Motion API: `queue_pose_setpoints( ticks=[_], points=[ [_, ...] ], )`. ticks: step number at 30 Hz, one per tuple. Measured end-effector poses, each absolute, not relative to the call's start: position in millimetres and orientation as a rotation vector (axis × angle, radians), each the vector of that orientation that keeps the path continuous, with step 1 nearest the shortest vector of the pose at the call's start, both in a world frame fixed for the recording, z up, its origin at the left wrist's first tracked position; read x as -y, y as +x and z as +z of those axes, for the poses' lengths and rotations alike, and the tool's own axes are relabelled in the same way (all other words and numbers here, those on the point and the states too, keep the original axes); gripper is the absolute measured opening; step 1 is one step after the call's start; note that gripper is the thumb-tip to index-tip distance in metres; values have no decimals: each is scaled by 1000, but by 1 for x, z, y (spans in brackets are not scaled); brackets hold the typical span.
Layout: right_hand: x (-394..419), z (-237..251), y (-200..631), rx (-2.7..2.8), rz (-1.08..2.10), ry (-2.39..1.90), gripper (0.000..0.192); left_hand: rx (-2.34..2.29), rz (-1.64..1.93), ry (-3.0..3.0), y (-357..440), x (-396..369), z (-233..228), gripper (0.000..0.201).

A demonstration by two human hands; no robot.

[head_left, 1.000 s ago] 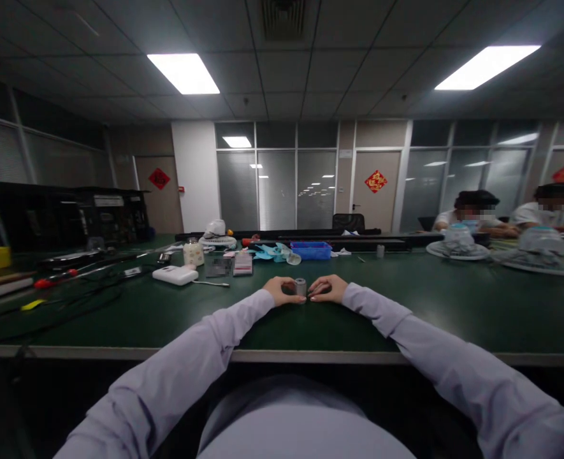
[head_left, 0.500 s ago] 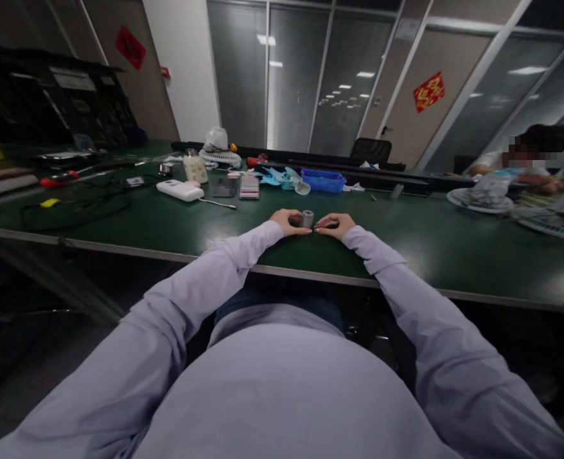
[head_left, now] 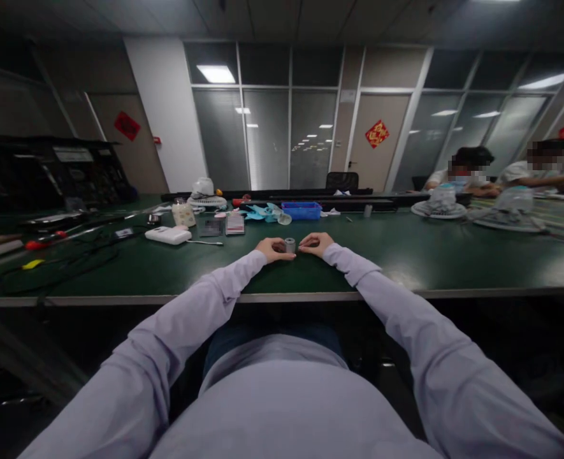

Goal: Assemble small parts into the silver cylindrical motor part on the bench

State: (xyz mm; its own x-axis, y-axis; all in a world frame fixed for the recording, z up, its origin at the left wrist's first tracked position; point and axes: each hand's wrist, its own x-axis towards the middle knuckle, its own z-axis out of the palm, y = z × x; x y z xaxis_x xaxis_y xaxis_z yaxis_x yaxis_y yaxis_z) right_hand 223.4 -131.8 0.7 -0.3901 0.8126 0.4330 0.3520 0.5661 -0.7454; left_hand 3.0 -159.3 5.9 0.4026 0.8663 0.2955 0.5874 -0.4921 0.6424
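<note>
Surface: a green top (head_left: 406, 255) on which the blue bin stands, running well past it on both sides.
Dark casing: far left of the blue bin, a pale label (head_left: 74, 154) on its side (head_left: 66, 172).
Wrapped round pieces: two, right of the blue bin, each a clear-covered body on a white disc (head_left: 439, 210).
Blue bin: low and oblong (head_left: 301, 210), the landmark here.
Left hand: nearer the wearer than the blue bin (head_left: 269, 248), gripping the grey cylinder, thumb in front, fingers behind.
Right hand: also nearer than the blue bin (head_left: 317, 244), thumb and fingers almost together beside the cylinder; whether they pinch something small, I cannot tell.
White box: left of the blue bin and nearer (head_left: 167, 236), with a short cable.
Grey cylinder: upright, on the wearer's side of the blue bin (head_left: 290, 243), between both hands.
</note>
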Motion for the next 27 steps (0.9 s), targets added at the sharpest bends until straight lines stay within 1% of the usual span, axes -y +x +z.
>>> queue_pose_setpoints(
  ticks=[4,7,14,27],
  points=[
    [135,18,212,1868,582,-890,25,-1223,829,2256,5,163,11,23],
    [137,25,197,1858,554,-826,24,-1231,820,2262,4,161,11,22],
    [146,22,184,1905,567,-709,17,-1228,780,2239,0,156,5,23],
    [147,23,187,1971,550,-653,15,-1166,787,2203,0,149,1,22]
  ],
)
